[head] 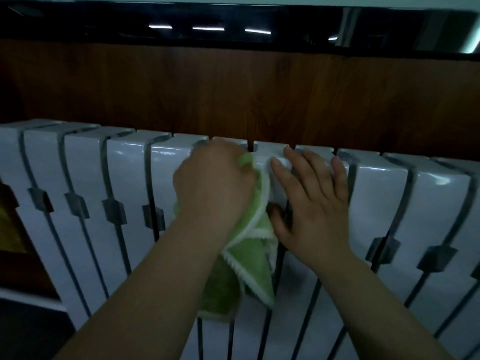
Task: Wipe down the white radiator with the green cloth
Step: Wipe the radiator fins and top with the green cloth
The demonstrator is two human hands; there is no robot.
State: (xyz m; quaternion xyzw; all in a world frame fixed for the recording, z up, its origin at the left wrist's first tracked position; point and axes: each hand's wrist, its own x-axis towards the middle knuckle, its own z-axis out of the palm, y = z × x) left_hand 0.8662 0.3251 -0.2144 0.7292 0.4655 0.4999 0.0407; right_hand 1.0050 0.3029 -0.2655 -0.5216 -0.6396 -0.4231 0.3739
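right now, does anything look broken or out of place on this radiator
Nothing stands out. The white radiator has evenly aligned sections and no visible damage. The left hand holds the green cloth at its top; the right hand rests flat beside it.

radiator (78, 172): is gleaming glossy white, with dark slits running between its sections.
cloth (249, 258): is showing light green, a fuzzy white trim running along its edges, against the radiator's front.
clips (114, 211): are showing grey, sitting in the radiator's slits.
wall panel (233, 94): is showing dark reddish-brown wood grain, just above the radiator.
ledge (181, 29): is shining glossy black with white streaks of light, highest above the radiator.
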